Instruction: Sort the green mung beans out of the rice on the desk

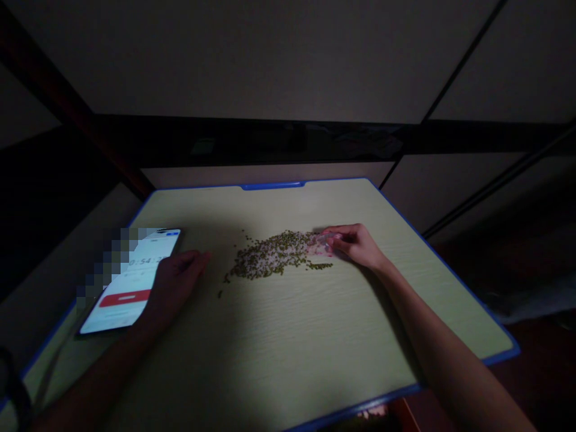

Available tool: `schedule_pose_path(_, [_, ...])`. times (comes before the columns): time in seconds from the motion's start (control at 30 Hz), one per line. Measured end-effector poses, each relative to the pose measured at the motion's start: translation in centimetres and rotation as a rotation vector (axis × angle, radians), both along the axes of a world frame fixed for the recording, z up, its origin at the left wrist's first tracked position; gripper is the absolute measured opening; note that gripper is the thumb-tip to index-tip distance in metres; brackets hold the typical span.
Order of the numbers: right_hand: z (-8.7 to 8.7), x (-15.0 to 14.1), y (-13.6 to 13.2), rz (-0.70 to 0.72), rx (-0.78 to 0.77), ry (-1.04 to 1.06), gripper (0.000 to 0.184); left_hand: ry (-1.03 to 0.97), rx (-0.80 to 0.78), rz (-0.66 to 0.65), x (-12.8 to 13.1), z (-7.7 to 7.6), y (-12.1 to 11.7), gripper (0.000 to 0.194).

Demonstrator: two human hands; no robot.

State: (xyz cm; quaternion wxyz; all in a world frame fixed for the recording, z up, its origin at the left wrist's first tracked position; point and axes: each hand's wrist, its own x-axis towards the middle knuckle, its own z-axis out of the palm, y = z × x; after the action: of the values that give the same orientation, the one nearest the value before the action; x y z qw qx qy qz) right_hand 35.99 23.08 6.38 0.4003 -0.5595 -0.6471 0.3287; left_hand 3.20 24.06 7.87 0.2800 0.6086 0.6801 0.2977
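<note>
A long heap of small green beans mixed with white grains lies spread across the middle of the tabletop, with a few beans scattered off its left end. At the heap's right end, my right hand pinches a crumpled clear plastic piece with pinkish marks, which looks like a small bag. That plastic touches the heap; whether anything is inside it is unclear. My left hand, in shadow, rests left of the heap with its fingers curled together and nothing visible in them. It partly covers the lit phone.
The pale table has a blue rim and a blue handle-like piece at its far edge. Behind it stand light panels with a dark gap between them. Below the front edge, a reddish-edged object shows partly.
</note>
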Motion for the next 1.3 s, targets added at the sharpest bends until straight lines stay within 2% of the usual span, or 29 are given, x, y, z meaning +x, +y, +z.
schedule_pose_path(0.7, [-0.34,0.64,-0.09,0.073,-0.058,0.02,0.032,0.013,0.005,0.005,-0.03,-0.03,0.08,0.035])
schedule_pose_path(0.97, [-0.12,0.6,-0.07,0.009,-0.045,0.034,0.033,-0.02,-0.004,0.001,-0.1,-0.34,0.03,0.033])
schedule_pose_path(1.3, [-0.25,0.4,-0.23,0.08,-0.068,0.02,0.031,0.03,0.021,-0.002,0.12,0.18,-0.06,0.034])
